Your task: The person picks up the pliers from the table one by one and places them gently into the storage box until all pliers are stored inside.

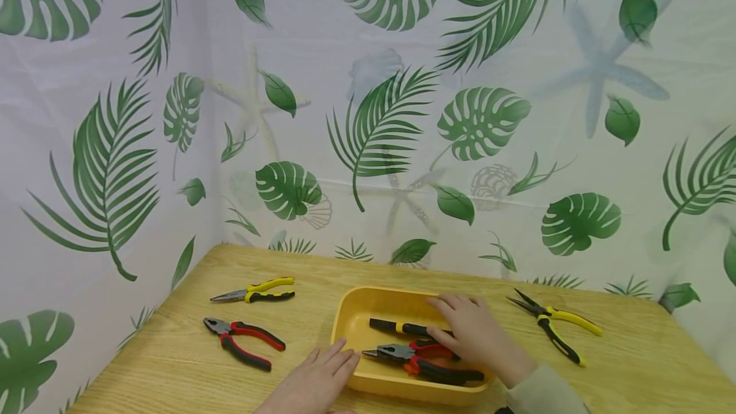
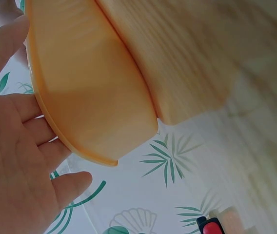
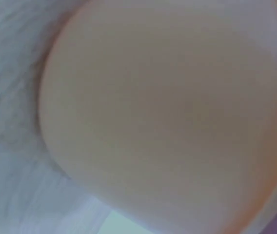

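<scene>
In the head view a yellow plastic box (image 1: 362, 299) sits at the table's front. My left hand (image 1: 319, 375) rests on its near-left rim; in the left wrist view the left fingers (image 2: 33, 124) touch that rim, fairly straight. Above the box's right end is my right hand (image 1: 474, 331), fingers stretched over the far rim, thumb near a black tool with yellow bands (image 1: 402, 327). The hand hides that tool's right end. Red-and-black pliers (image 1: 425, 363) lie in front of it, with a thin pointed tip showing beside their jaws. The right wrist view is blurred.
Left of the box lie yellow-and-black needle-nose pliers (image 1: 255, 291) and red-and-black combination pliers (image 1: 244, 342). To the right lie spread yellow-and-black needle-nose pliers (image 1: 552, 324). A leaf-patterned cloth (image 1: 379, 222) stands behind the wooden table (image 1: 310, 267).
</scene>
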`<state>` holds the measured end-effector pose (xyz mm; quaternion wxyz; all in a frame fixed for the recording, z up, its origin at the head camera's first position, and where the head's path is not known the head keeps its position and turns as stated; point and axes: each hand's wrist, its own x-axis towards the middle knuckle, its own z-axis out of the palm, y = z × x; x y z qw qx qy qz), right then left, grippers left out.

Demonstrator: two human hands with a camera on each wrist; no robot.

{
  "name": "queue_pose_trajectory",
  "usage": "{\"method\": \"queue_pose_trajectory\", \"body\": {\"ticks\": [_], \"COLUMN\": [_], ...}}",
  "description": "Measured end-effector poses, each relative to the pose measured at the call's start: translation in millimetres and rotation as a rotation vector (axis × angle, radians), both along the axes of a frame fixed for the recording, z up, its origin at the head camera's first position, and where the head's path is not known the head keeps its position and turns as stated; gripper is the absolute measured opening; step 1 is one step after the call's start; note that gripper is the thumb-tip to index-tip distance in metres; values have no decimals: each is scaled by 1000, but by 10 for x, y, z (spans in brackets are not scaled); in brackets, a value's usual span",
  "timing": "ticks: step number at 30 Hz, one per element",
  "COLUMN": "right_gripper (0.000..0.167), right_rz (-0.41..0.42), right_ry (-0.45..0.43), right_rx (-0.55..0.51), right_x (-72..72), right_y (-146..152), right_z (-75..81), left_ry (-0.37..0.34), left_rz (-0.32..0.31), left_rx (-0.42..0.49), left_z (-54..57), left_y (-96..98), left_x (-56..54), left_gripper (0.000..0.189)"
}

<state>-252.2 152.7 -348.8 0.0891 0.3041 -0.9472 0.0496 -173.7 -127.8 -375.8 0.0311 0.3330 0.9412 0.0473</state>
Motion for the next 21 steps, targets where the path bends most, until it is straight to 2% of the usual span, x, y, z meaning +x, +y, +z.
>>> {"method": "queue_pose_trajectory", "body": {"ticks": [8, 14, 21], "right_gripper": [46, 42, 43], "right_rz": [-5, -12, -26], "right_ry": [84, 142, 153], "right_rx": [12, -21, -13], "right_x": [27, 35, 35], "right_y": [33, 54, 71], "right_z": [-77, -95, -111], "left_ry": [-11, 21, 17], "left_rz": [2, -13, -10], "left_rx": [1, 15, 17], "left_z": [13, 12, 15], "left_y": [3, -5, -5], "left_x": [6, 8, 14], "left_gripper": [75, 75, 76]}}
